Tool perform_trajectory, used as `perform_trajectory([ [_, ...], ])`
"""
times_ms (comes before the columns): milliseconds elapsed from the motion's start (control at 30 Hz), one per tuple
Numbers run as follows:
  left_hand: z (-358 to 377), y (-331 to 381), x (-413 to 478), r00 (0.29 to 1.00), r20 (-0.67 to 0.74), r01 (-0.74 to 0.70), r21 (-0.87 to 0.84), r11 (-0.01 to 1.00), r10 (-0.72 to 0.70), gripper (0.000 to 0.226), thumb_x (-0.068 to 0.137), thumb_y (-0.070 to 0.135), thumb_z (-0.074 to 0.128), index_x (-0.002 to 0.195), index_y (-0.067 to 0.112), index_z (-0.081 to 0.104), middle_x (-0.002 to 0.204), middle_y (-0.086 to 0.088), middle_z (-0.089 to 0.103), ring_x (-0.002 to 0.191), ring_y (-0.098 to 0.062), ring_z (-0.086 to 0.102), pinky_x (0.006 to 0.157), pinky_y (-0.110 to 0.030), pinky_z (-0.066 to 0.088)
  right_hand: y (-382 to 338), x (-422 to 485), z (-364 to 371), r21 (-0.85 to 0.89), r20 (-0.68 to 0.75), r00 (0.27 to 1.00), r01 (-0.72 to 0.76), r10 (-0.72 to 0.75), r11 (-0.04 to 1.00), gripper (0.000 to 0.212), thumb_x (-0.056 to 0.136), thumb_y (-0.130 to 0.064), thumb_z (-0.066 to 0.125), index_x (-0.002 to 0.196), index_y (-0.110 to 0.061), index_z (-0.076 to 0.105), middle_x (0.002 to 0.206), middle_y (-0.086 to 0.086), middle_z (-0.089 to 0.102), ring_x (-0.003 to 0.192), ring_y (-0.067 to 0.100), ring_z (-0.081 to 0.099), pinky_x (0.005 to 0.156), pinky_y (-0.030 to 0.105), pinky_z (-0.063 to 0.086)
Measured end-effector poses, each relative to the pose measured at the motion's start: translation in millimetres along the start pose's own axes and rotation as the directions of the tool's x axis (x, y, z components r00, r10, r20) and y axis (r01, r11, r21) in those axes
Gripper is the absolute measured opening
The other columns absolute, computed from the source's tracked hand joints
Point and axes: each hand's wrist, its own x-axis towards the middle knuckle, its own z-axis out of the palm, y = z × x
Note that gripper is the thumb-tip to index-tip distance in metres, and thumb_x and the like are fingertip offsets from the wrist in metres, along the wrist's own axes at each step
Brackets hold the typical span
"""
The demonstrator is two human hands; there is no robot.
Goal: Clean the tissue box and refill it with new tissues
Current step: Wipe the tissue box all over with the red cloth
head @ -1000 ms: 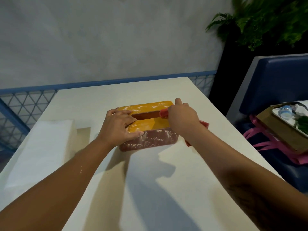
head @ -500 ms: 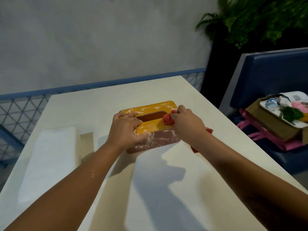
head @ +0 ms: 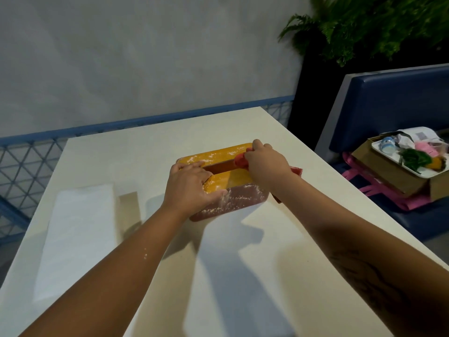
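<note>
Yellow-lidded tissue box (head: 230, 181), reddish sides dusted with white powder, sits mid-table (head: 243, 263). Left hand (head: 188, 188) grips its near-left corner; right hand (head: 266, 166) clutches a red cloth (head: 240, 162) against the lid. White tissues (head: 77, 229) lie left.

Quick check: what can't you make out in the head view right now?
Inside of the tissue box: head view shows only a dark slot; contents unknown.
Box's right end: covered by the right hand gripping the red cloth.
Box's near left corner: under the left hand.
Items on the tray, far right: too small and blurred to name.
</note>
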Motion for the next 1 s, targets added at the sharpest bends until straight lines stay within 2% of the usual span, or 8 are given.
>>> perform_trajectory([
  [100, 0, -2, 0, 1.000, -0.009, -0.004, -0.021, 1.000, 0.004, 0.084, 0.063, 0.077, 0.025, 0.109, 0.021, 0.068, 0.116, 0.006, 0.067, 0.129, -0.009, 0.044, 0.104, -0.038, 0.021, 14, -3, 1, -0.020, -0.002, 1.000, -0.026, 0.026, 0.999, 0.036, 0.089, -0.013, 0.056, 0.125, -0.019, 0.055, 0.117, 0.007, 0.043, 0.106, 0.026, 0.046, 0.073, 0.035, 0.045],
  [300, -2, -2, 1, 1.000, 0.005, -0.024, -0.027, 0.999, 0.025, 0.076, 0.068, 0.075, 0.036, 0.112, 0.021, 0.067, 0.119, 0.006, 0.066, 0.130, -0.010, 0.042, 0.104, -0.035, 0.020, 5, 22, -2, -0.016, 0.022, 0.989, -0.149, 0.149, 0.989, 0.042, 0.087, -0.025, 0.064, 0.127, -0.014, 0.055, 0.118, 0.011, 0.043, 0.105, 0.028, 0.049, 0.082, 0.036, 0.050],
  [567, -3, 0, 2, 1.000, 0.032, 0.000, 0.013, 1.000, -0.001, 0.085, 0.064, 0.077, 0.023, 0.112, 0.022, 0.066, 0.120, 0.007, 0.065, 0.131, -0.009, 0.041, 0.103, -0.036, 0.021, -1, 33, 1, 0.026, 0.007, 0.997, -0.078, 0.078, 0.997, 0.047, 0.088, -0.029, 0.063, 0.132, -0.017, 0.051, 0.123, 0.011, 0.044, 0.111, 0.029, 0.049, 0.087, 0.039, 0.050],
  [633, -3, 1, 2, 1.000, 0.031, 0.004, 0.019, 1.000, -0.004, 0.085, 0.064, 0.077, 0.022, 0.111, 0.022, 0.067, 0.119, 0.007, 0.065, 0.131, -0.009, 0.041, 0.102, -0.035, 0.021, 3, 24, 1, 0.037, 0.014, 0.998, -0.058, 0.058, 0.998, 0.046, 0.088, -0.028, 0.064, 0.130, -0.016, 0.052, 0.120, 0.009, 0.045, 0.107, 0.027, 0.049, 0.083, 0.037, 0.050],
  [733, -3, 1, 1, 1.000, 0.027, 0.015, 0.012, 1.000, -0.015, 0.086, 0.062, 0.077, 0.022, 0.112, 0.022, 0.067, 0.121, 0.006, 0.065, 0.130, -0.010, 0.042, 0.102, -0.035, 0.020, 10, 5, 3, -0.033, 0.008, 1.000, 0.002, -0.002, 0.999, 0.035, 0.089, -0.016, 0.060, 0.124, -0.016, 0.057, 0.115, 0.007, 0.043, 0.102, 0.025, 0.047, 0.074, 0.035, 0.048],
  [867, -4, 1, 1, 1.000, 0.031, -0.002, -0.023, 1.000, 0.003, 0.086, 0.062, 0.078, 0.025, 0.113, 0.022, 0.066, 0.121, 0.007, 0.065, 0.130, -0.010, 0.042, 0.105, -0.036, 0.020, 21, -12, 2, -0.034, 0.034, 0.999, -0.009, 0.010, 0.999, 0.036, 0.089, -0.015, 0.058, 0.124, -0.020, 0.056, 0.114, 0.006, 0.043, 0.101, 0.023, 0.047, 0.071, 0.033, 0.045],
  [1000, -6, 0, 2, 0.999, 0.034, -0.020, -0.045, 0.999, 0.022, 0.086, 0.062, 0.077, 0.026, 0.112, 0.021, 0.067, 0.118, 0.006, 0.066, 0.129, -0.011, 0.044, 0.105, -0.037, 0.021, 18, 5, 0, -0.040, 0.039, 0.996, -0.079, 0.081, 0.996, 0.035, 0.090, -0.012, 0.056, 0.125, -0.016, 0.055, 0.111, 0.008, 0.041, 0.099, 0.025, 0.048, 0.072, 0.034, 0.045],
])
